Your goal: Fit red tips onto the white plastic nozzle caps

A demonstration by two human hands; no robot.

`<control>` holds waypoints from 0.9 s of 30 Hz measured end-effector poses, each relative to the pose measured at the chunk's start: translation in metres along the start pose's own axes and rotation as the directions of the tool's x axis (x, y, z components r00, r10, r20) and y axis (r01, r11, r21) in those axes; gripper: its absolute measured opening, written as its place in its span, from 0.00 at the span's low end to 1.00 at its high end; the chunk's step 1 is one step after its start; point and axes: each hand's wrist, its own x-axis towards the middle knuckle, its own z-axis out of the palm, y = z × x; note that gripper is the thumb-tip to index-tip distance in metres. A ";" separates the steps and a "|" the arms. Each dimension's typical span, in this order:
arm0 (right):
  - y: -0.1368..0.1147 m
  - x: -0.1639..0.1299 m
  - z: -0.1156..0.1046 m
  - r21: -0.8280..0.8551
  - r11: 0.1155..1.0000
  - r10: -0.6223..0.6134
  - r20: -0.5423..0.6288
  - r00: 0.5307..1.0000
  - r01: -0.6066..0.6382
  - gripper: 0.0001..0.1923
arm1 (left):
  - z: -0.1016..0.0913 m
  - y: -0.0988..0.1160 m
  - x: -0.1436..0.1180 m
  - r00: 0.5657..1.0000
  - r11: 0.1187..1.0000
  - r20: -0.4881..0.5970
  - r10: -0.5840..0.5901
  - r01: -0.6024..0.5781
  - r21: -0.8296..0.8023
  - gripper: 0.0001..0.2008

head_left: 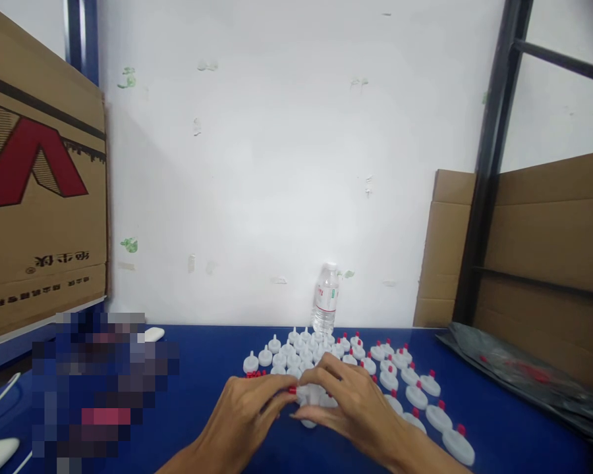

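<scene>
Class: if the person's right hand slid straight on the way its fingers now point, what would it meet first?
The right hand points left toward the left hand; it would probably meet those fingertips first, over the white cap between them.

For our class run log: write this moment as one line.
left hand: holding red cap | right hand: on white disc | white discs rowed | water bottle behind

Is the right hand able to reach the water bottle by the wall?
Probably yes, though awkwardly. The right hand sits in front of the water bottle, but rows of small white caps stand between them, so it would have to go over those.
</scene>
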 end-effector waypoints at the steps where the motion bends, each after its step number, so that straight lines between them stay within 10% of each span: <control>1: -0.001 0.000 0.000 0.019 1.000 -0.004 -0.010 1.000 0.004 0.18 | 0.000 0.001 0.000 1.000 1.000 0.014 -0.004 0.004 0.015 0.14; 12: -0.008 -0.001 -0.004 -0.066 0.986 -0.163 -0.163 0.973 0.154 0.13 | 0.002 0.016 0.004 0.978 0.985 0.176 -0.108 0.130 -0.113 0.19; 20: 0.019 0.003 -0.006 -0.275 0.930 -0.259 -0.016 0.966 0.245 0.09 | -0.014 0.005 0.015 0.934 0.967 0.352 -0.059 -0.035 0.254 0.09; 27: 0.060 0.005 -0.026 -0.254 0.957 0.156 0.036 0.987 -0.142 0.06 | -0.044 -0.027 0.020 0.936 0.909 0.273 -0.224 0.099 0.404 0.11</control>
